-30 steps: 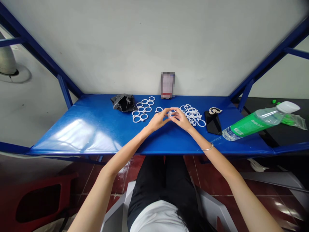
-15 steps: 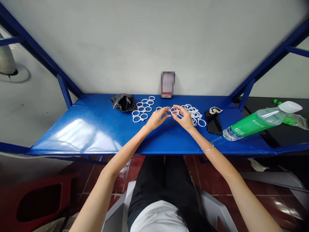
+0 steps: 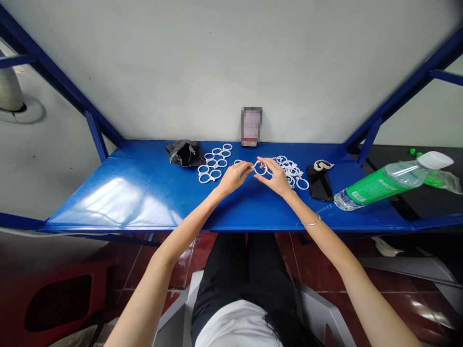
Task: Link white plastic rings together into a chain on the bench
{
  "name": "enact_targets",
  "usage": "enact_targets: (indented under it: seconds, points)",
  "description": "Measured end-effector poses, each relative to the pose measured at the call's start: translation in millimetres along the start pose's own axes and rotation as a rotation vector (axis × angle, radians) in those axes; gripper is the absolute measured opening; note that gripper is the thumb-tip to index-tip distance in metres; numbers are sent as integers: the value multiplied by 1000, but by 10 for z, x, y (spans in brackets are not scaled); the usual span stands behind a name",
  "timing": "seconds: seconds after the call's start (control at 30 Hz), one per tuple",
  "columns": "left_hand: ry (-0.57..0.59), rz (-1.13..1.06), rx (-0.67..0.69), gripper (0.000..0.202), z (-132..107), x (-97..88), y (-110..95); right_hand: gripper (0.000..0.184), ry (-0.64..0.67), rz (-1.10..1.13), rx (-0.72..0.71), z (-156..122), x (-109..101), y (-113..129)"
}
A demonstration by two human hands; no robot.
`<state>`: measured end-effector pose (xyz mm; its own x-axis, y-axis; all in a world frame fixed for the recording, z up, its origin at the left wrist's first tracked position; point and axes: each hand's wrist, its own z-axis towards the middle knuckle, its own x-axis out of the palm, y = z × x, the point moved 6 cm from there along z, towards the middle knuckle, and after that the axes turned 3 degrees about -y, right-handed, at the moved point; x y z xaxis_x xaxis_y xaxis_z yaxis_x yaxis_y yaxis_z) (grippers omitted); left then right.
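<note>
Over the middle of the blue table point(image 3: 144, 193), my left hand point(image 3: 234, 177) and my right hand point(image 3: 275, 176) both pinch one white plastic ring point(image 3: 260, 167) between their fingertips. A loose heap of white rings point(image 3: 292, 172) lies just right of my right hand. A neater group of white rings point(image 3: 214, 164) lies left of my left hand, and a single ring point(image 3: 237, 162) rests just behind it.
A crumpled black bag point(image 3: 185, 153) sits at the back left of the rings. A phone point(image 3: 251, 127) leans on the wall. A black phone point(image 3: 320, 183), a small clip point(image 3: 323, 165) and a tilted green-labelled water bottle point(image 3: 387, 180) are at the right.
My hands have shifted slightly farther back over the table. The small white piece pinched between them a second ago now shows as an open ring held by both hands.
</note>
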<state>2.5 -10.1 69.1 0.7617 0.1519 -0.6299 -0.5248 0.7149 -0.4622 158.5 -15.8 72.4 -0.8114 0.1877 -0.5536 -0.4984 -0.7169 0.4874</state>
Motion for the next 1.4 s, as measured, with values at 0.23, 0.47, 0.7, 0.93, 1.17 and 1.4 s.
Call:
enact_targets:
  seconds: [0.23, 0.47, 0.7, 0.93, 1.17, 1.4]
  points:
    - [-19, 52, 38, 27, 9, -22, -18, 47, 13, 8, 8, 5, 17, -16]
    - [-2, 57, 22, 31, 8, -30, -13, 46, 4, 33, 4, 1, 9, 5]
    - [-15, 62, 40, 30, 5, -20, -32, 43, -23, 6, -7, 10, -23, 19]
    - [3, 58, 37, 29, -2, -11, -50, 44, -15, 6, 1, 5, -13, -7]
    - [15, 73, 16, 26, -18, 15, -44, 41, -14, 6, -7, 8, -8, 18]
    - [9, 73, 18, 22, -26, 33, -16, 39, -9, -8, -30, 8, -2, 57]
